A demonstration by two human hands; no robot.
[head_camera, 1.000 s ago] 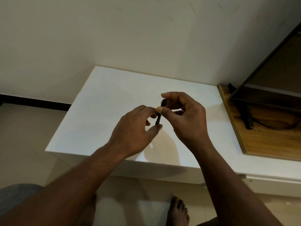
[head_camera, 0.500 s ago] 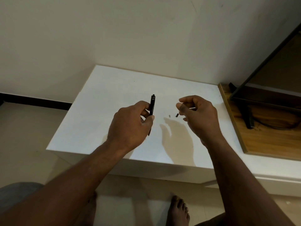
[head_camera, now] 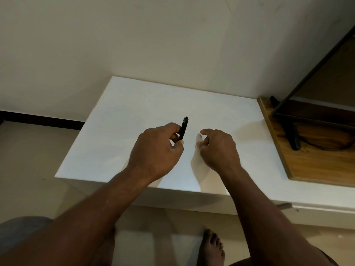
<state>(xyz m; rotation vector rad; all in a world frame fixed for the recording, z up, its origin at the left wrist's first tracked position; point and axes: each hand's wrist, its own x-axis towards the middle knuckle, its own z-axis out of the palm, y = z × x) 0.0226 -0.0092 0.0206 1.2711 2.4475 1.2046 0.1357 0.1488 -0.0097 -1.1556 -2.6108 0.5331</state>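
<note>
At the lower edge of the frame a bare foot (head_camera: 212, 246) rests on the tiled floor, and both forearms reach up over the near edge of the white tabletop (head_camera: 134, 112). At centre frame the left hand (head_camera: 157, 150) grips the black pen (head_camera: 184, 127) between thumb and curled fingers, its upper end tilted toward the wall. Just right of it the right hand (head_camera: 219, 150) hovers with fingers loosely curled; whether it holds anything cannot be told. At the right edge a wooden board (head_camera: 317, 162) bears a black stand (head_camera: 293, 137).

Black pen (head_camera: 183, 129), white tabletop (head_camera: 134, 116), brown wood-grain board (head_camera: 317, 164), black skirting strip (head_camera: 42, 120)
</note>
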